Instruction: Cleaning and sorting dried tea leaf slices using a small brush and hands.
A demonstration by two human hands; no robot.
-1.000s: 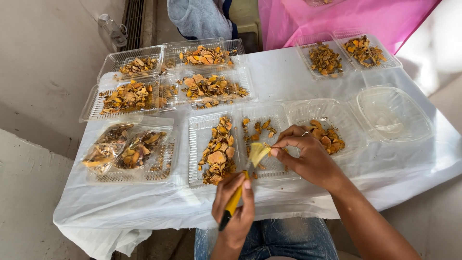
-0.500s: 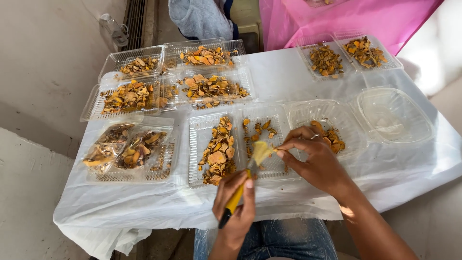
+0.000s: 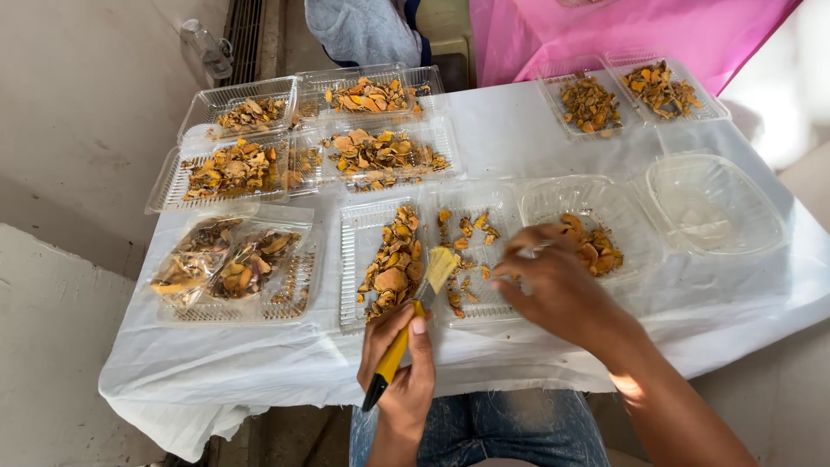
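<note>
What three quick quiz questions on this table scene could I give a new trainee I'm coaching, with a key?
1. True or false: the left hand holds a yellow-handled brush.
2. Which tray is the right hand over?
A. the clear tray nearest the person
B. the empty clear bowl
C. a tray beside the pink cloth
3. Fill in: the trays stand on a ____ tablecloth.

Key: 1 true; 2 A; 3 white.
</note>
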